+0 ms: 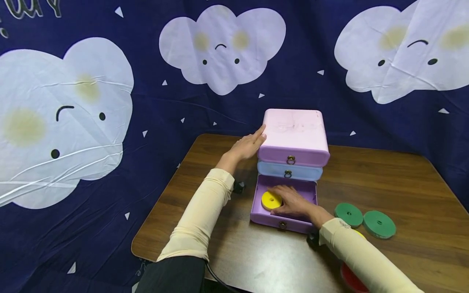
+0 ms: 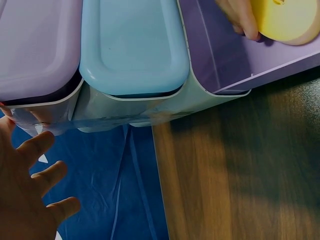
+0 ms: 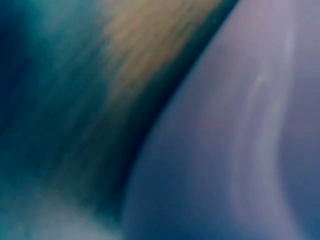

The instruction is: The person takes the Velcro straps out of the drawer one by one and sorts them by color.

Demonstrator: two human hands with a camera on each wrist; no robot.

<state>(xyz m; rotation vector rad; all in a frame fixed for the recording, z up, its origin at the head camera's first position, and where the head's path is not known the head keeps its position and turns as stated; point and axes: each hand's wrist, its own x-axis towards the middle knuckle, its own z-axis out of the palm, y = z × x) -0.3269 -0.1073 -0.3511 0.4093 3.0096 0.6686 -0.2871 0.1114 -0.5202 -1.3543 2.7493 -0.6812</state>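
A small drawer unit with a pale pink top stands on the table. Its bottom purple drawer is pulled out, while the purple top drawer and the blue middle drawer are closed. Fingers of my left hand rest against the unit's left side, spread apart in the left wrist view. Inside the pulled-out drawer, my right hand holds a thick yellow disc with a small centre hole, thumb and fingers at its edge. The right wrist view is a blurred close-up of a purple surface.
Two green discs lie on the wooden table to the right. Partly hidden by my right sleeve are another yellow piece and a red round thing. Behind the table hangs a dark blue cloth with cloud faces.
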